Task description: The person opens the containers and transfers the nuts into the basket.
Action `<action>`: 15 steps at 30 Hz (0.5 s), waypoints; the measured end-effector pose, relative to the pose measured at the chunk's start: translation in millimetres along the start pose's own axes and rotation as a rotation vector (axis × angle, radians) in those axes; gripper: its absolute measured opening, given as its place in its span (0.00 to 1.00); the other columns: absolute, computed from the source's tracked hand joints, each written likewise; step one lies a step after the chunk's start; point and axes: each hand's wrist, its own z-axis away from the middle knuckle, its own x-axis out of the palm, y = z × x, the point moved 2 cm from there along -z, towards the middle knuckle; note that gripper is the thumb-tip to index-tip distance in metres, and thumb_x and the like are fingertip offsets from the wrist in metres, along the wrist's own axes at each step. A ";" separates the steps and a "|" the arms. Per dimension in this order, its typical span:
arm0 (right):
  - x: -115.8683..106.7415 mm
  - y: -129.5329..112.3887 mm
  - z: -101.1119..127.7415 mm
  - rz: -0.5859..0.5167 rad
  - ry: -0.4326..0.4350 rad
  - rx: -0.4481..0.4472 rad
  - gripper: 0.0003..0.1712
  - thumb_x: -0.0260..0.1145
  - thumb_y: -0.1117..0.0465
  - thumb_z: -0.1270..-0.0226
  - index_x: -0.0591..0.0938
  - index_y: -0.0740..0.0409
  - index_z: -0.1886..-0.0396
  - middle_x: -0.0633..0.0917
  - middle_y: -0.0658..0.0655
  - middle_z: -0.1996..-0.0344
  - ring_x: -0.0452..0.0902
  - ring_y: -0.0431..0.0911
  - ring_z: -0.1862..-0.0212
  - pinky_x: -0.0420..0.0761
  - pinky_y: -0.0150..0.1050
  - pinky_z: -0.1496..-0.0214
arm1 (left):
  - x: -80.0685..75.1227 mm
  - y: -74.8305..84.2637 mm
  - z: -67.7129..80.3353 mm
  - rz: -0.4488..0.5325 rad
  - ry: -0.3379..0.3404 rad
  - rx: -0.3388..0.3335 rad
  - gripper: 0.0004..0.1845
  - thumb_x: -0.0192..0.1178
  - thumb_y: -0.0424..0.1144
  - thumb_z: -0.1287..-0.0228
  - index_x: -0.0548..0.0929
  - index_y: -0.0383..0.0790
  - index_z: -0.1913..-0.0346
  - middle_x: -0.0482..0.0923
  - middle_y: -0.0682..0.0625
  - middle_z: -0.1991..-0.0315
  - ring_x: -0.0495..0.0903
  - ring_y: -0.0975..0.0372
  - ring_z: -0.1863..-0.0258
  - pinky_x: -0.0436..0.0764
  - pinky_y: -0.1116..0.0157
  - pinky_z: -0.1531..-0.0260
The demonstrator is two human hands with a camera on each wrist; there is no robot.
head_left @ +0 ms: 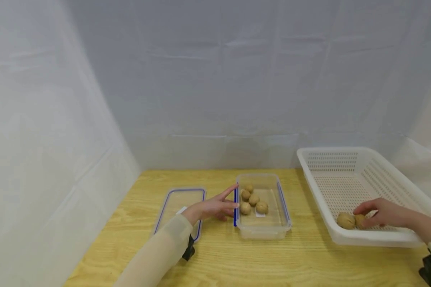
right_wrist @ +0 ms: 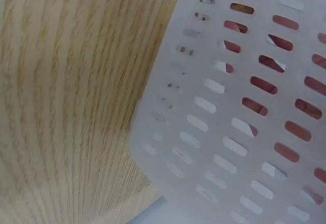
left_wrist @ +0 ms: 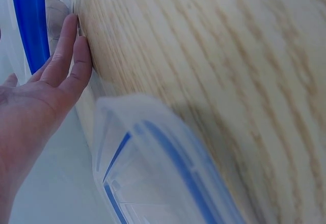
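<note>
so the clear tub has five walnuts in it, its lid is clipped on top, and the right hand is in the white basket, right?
Not quite. The head view shows the lid lying flat on the table to the left of the clear tub, which is open. The five walnuts are in it, and the right hand is in the white basket.

Five walnuts (head_left: 254, 199) lay inside the one clear container (head_left: 263, 230), which stood on the single wooden table (head_left: 258, 259). Two more walnuts (head_left: 346, 220) sat in the one white basket (head_left: 330, 159) to the right of the container, making seven walnuts in all. One blue-rimmed lid (head_left: 172, 197) lay flat to the left of the container. Two hands were in view: the left hand (head_left: 215, 207) just beside the container's left wall, and the right hand (head_left: 384, 212) well to the right of the container, in the basket.
</note>
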 end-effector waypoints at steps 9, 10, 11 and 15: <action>-1.0 1.9 -2.5 0.076 -0.003 -0.012 0.21 0.67 0.67 0.35 0.76 0.83 0.52 0.82 0.69 0.58 0.77 0.33 0.65 0.78 0.36 0.70 | 0.1 -0.7 -0.6 -0.007 0.003 0.003 0.41 0.54 0.42 0.27 0.42 0.62 0.22 0.59 0.31 0.31 0.79 0.50 0.50 0.79 0.56 0.56; -1.5 2.8 -3.0 0.092 0.000 -0.019 0.20 0.67 0.67 0.35 0.76 0.82 0.52 0.83 0.67 0.58 0.77 0.31 0.63 0.79 0.36 0.68 | 0.2 -0.8 -0.4 -0.007 0.004 0.003 0.41 0.54 0.42 0.27 0.42 0.62 0.22 0.59 0.31 0.31 0.79 0.50 0.50 0.79 0.56 0.56; -2.0 3.5 -3.3 0.105 0.006 -0.024 0.20 0.67 0.67 0.36 0.77 0.82 0.53 0.84 0.64 0.59 0.77 0.30 0.62 0.80 0.36 0.67 | 0.3 -0.9 -0.1 -0.008 0.004 0.002 0.41 0.54 0.42 0.27 0.42 0.62 0.22 0.59 0.31 0.31 0.79 0.50 0.50 0.79 0.56 0.56; -3.9 3.8 -2.4 0.106 0.032 -0.065 0.17 0.67 0.68 0.36 0.78 0.79 0.53 0.84 0.51 0.60 0.76 0.28 0.60 0.81 0.35 0.64 | 0.8 -0.8 1.0 -0.008 0.007 0.002 0.41 0.54 0.43 0.27 0.42 0.62 0.22 0.59 0.31 0.31 0.79 0.49 0.50 0.79 0.55 0.55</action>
